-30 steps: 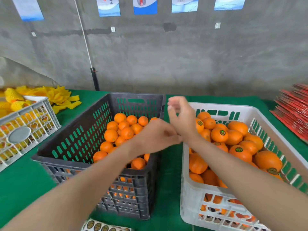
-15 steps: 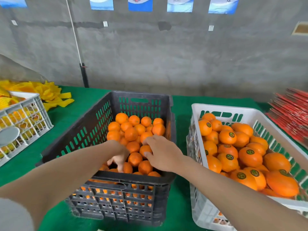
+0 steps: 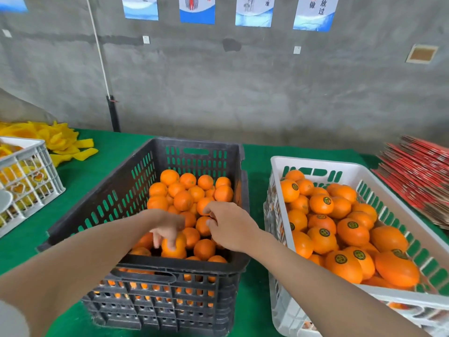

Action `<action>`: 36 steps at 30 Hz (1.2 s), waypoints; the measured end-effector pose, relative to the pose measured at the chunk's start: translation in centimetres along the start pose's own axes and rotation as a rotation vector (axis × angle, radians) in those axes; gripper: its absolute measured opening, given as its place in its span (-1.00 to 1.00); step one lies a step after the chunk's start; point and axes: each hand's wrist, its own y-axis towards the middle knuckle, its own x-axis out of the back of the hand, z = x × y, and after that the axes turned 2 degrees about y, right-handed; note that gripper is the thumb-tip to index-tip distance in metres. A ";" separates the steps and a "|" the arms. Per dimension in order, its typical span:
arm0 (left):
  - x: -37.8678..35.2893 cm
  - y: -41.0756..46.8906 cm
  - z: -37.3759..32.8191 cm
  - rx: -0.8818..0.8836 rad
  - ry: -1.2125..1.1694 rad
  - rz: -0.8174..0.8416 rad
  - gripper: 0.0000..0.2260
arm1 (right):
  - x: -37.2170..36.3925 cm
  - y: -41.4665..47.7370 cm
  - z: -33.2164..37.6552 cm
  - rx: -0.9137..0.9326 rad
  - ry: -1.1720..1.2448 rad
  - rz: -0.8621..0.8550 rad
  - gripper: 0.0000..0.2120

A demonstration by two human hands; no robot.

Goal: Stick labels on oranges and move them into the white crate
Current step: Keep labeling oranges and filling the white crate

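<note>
1. Left forearm (image 3: 80, 259): bare along all of its visible length, wrist included.
2. Bottom-left corner: a pale grey patch of cloth, apparently a sleeve (image 3: 11, 321), at the upper end of that arm. It is blurred, with no weave or seam readable.
3. Right forearm (image 3: 315, 283): bare to the frame edge.
4. Left hand (image 3: 167, 229) and right hand (image 3: 233, 229): both bare. A thumbnail shows on the right.

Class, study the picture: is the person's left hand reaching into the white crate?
No, the left hand grips an orange inside the black crate, beside the white crate.
</note>
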 end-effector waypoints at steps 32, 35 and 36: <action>-6.7 -15.7 -13.8 -0.710 -0.774 -0.721 -0.46 | 6.6 -14.0 -3.1 -0.117 1.540 0.173 -0.67; -7.7 -15.8 -15.0 -0.748 -0.635 -0.828 -0.38 | 6.8 -15.1 -3.8 -0.155 1.664 0.194 -0.61; -8.0 -15.7 -15.3 -0.760 -0.611 -0.829 -0.34 | 6.9 -15.4 -4.0 -0.146 1.644 0.158 -0.60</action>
